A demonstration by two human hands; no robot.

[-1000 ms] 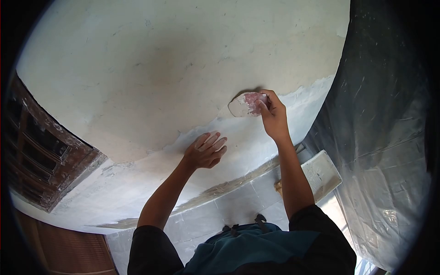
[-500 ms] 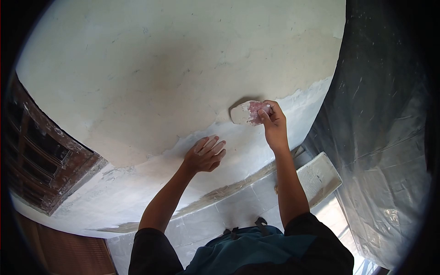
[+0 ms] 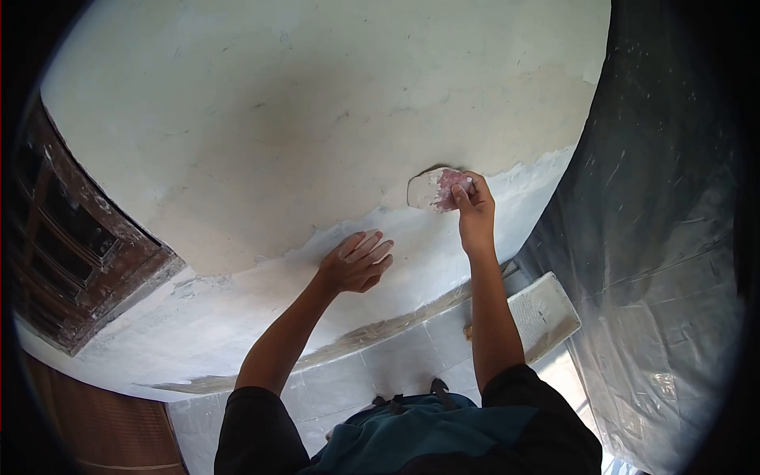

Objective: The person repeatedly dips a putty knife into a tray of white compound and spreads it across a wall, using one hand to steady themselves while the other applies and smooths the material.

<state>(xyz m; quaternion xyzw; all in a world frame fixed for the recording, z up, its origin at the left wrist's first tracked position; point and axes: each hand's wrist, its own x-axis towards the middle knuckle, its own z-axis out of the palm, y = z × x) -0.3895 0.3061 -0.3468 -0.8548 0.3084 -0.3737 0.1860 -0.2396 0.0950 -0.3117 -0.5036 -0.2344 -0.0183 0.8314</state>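
Note:
In my right hand [image 3: 476, 212] is a reddish putty scraper [image 3: 451, 188], pinched between thumb and fingers. Pale putty covers its far half, and it lies almost flat against the wall [image 3: 277, 182], just above the ragged line where beige surface meets whiter coating. Lower and to the left, my left hand [image 3: 358, 261] is open beside the white band, with white residue on its slightly bent fingers. Whether those fingertips touch the wall cannot be made out.
A dark wooden window frame [image 3: 119, 293] is set in the wall at left. Behind my right forearm, a whitish rectangular tray [image 3: 546, 313] is at floor level. Plastic sheeting [image 3: 657, 317] hangs along the right side. Grey tiles [image 3: 340, 384] lie below, and a reddish-brown panel [image 3: 111, 419] stands at lower left.
The scraper has gone from tilted off the wall to nearly flat against it, slightly higher. My left hand stays almost in place, and the view has shifted a little.

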